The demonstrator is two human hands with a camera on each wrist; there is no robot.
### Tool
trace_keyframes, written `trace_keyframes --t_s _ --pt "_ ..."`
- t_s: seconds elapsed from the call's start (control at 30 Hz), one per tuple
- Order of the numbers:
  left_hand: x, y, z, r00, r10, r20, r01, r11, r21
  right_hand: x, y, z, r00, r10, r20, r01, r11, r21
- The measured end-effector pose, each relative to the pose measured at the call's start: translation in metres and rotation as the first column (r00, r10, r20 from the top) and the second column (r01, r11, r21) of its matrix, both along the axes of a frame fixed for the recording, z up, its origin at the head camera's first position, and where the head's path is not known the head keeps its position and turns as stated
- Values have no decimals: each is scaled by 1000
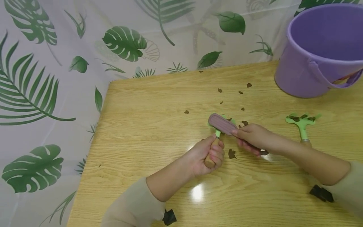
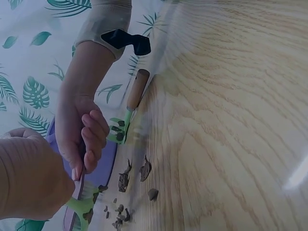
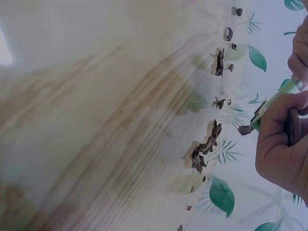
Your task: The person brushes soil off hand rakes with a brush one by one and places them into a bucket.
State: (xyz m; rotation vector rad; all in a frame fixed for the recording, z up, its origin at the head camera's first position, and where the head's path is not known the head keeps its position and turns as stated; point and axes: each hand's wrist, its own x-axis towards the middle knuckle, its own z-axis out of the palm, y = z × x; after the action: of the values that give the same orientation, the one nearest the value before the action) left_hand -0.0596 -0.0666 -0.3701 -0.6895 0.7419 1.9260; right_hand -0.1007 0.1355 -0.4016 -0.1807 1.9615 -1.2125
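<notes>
From the head camera, a person works at a wooden table (image 1: 158,104). The left hand (image 1: 205,156) has its fingers wrapped round the wooden handle of a small green garden tool (image 1: 214,143), whose head points away from the person. The right hand (image 1: 253,137) grips a mauve brush (image 1: 222,124), laid across the tool's green head, just beyond the left hand. Brown soil crumbs (image 1: 232,154) lie scattered around both hands. A second green hand rake (image 1: 302,121) lies to the right, apart from the hands, and a purple bucket (image 1: 317,53) stands at the far right corner.

From the left wrist camera, the right hand (image 2: 79,132) curls round the brush above crumbs (image 2: 144,169), with the second rake (image 2: 131,103) beyond.

From the right wrist camera, the left hand (image 3: 284,144) is clenched on the tool, crumbs (image 3: 204,144) nearby.
</notes>
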Motion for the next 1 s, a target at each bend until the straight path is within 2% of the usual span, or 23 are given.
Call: trace_keyframes --t_s 0.17,0.27,0.37,0.5,0.63,0.73,0.83,0.93,1.0 --pt "-1 8 -3 1000 25 -17 -26 999 -20 -7 -15 2 985 1 -174 10 998 62" --pt "1 13 -5 1000 24 -19 -24 1000 -3 -16 -25 9 976 -24 -216 41 996 73" --pt "3 15 -7 1000 30 -10 -30 1000 3 -25 -26 21 984 -92 -155 97 995 30" --pt "1 14 -9 998 70 0 -70 998 -2 -32 -9 36 982 -180 -54 178 983 -39" --pt "0 10 -9 997 71 15 -71 997 19 -32 11 43 981 -196 -7 195 979 -55" --pt "-1 8 -8 997 76 20 -77 996 34 -27 21 42 988 -152 -16 151 988 -25" --pt "-2 5 -7 995 97 20 -98 995 27 -18 29 39 994 -73 -76 76 996 37" --pt "-3 3 -5 994 110 24 -110 994 18 -6 34 36 987 18 -160 2 993 122" --pt "-3 2 -4 993 112 21 -112 993 19 1 38 35 972 72 -224 -32 984 178"
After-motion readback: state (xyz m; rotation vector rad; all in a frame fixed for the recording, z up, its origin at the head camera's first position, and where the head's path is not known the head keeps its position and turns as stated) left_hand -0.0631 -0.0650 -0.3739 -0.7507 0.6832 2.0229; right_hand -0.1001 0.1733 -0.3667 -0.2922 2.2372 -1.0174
